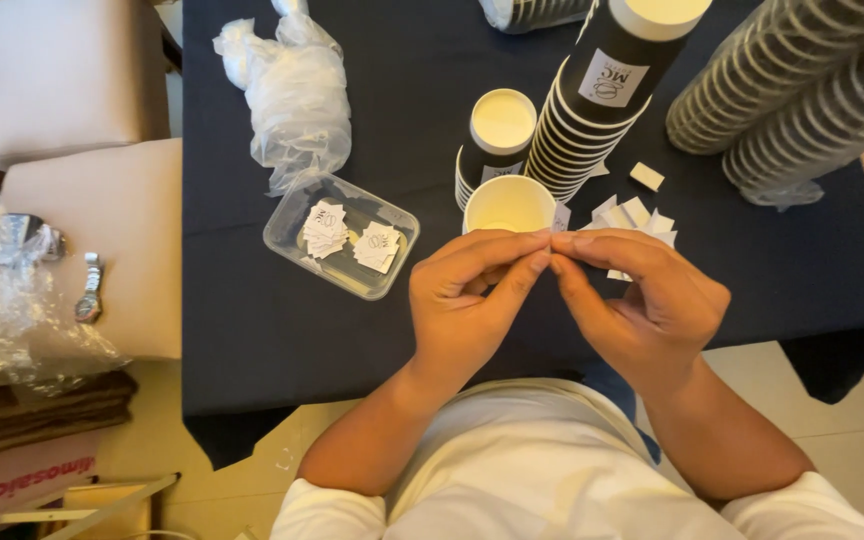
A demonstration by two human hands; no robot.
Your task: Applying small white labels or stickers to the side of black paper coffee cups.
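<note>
Head view: fingertips point(542, 262) pinched together, sticker hidden.

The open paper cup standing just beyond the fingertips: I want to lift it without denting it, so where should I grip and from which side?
Grip the open paper cup around its side wall just under the rolled rim, probably coming from the near side. It stands upright, mouth up. Cup stacks crowd the far side, while the left hand and right hand are already close.

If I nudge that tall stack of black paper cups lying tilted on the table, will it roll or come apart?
Probably both. The tall cup stack is round and leaning, so it could roll or slide. Nested paper cups look light; sections may separate.
</note>
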